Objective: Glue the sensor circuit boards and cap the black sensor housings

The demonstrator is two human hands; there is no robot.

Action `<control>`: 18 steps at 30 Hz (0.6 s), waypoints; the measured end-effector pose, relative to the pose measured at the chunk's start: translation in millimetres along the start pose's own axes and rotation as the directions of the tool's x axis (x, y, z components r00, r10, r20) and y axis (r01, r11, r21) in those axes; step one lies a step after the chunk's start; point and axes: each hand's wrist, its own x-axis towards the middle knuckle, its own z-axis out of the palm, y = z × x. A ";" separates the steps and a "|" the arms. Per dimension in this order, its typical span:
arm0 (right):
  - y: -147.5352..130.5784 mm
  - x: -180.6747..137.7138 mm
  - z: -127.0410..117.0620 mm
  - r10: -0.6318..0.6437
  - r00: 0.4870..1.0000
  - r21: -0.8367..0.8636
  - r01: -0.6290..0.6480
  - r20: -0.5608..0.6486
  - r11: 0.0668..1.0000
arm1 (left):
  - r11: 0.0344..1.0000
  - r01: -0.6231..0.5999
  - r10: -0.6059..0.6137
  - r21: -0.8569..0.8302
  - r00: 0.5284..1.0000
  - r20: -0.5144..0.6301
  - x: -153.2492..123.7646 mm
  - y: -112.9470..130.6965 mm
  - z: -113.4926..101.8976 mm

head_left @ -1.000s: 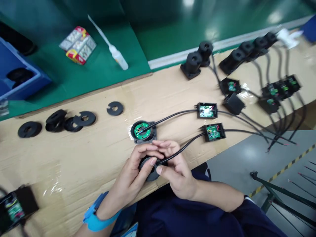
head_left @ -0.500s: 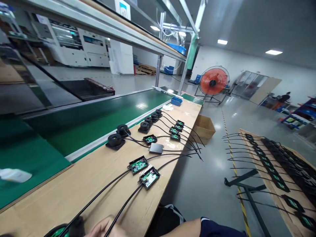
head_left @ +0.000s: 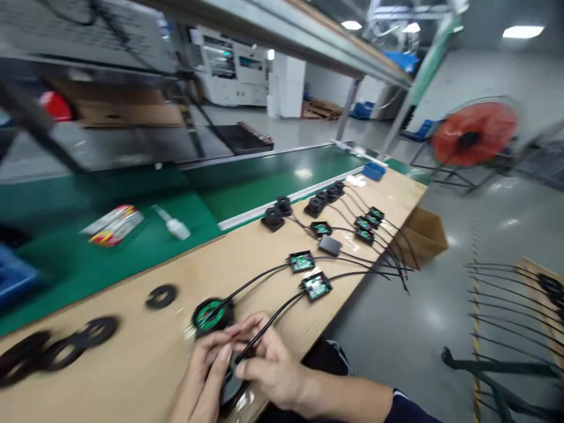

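Both my hands are closed together on a round black housing [head_left: 230, 383] at the near edge of the cardboard-covered bench [head_left: 145, 358]. My left hand [head_left: 203, 382] grips its left side. My right hand [head_left: 268, 365] pinches it where its black cable [head_left: 282, 312] leaves toward a small open box with a green circuit board [head_left: 316, 286]. Just beyond my fingers lies a second round housing with a green board [head_left: 211, 313] showing, wired to another open box [head_left: 301, 261].
Black slotted discs [head_left: 161, 296] lie on the bench at left, with more discs [head_left: 94, 330] farther left. More wired housings [head_left: 274, 218] and boxes [head_left: 365, 226] line the far bench. A green conveyor [head_left: 185, 205] holds a white bottle [head_left: 173, 224] and a packet [head_left: 115, 224]. A cardboard carton [head_left: 422, 235] and red fan [head_left: 473, 134] stand right.
The view swung up to the hall and has come partly back down. My hands are in sight again, still closed on the same round housing and cable.
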 end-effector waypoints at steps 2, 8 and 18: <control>-4.7 -2.5 1.1 -0.016 0.997 -0.072 0.021 0.075 0.997 | 0.987 -0.103 0.109 0.122 0.993 -0.042 -7.0 13.8 -2.8; -8.7 -5.8 -4.9 0.032 0.991 -0.259 0.002 0.128 0.966 | 0.785 -0.388 0.485 0.483 0.870 -0.089 -43.8 22.2 1.9; -18.7 -5.1 -1.4 0.039 0.982 -0.250 0.008 0.183 0.968 | 0.665 -0.419 0.494 0.619 0.868 0.056 -38.1 31.9 7.0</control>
